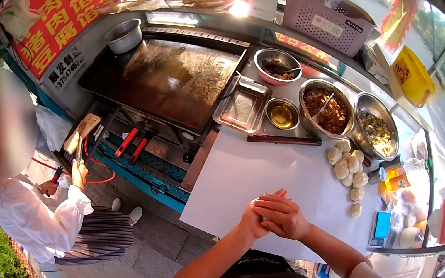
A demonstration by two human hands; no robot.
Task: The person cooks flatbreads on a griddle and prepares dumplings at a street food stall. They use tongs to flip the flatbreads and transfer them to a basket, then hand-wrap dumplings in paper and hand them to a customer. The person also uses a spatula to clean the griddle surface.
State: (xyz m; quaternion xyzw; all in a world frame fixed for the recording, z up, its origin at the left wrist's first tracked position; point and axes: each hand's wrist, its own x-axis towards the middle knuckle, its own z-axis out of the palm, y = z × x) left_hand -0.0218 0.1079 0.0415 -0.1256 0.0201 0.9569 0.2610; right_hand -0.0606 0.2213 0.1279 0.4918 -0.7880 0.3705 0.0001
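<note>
Over the near part of the white work surface (247, 169), my left hand (254, 219) and my right hand (281, 215) are cupped together, palm to palm. The right hand lies across the left. A sliver of something pale may show between the palms; the fingers hide what is inside. To the right of my hands, a group of pale dough balls (341, 169) lies on the surface, with a single dough ball (356, 210) at the near end. A dark wooden rolling pin (284, 140) rests beyond the hands, in front of the bowls.
Several metal bowls stand at the back, one with reddish-brown filling (324, 111), another with chopped greenish-yellow filling (377, 131). Nearby are an oil bowl (281, 115) and a metal tray (244, 108). A griddle (172, 78) is far left. A person (39, 218) holds tongs (79, 149) there. A scale (379, 228) sits right.
</note>
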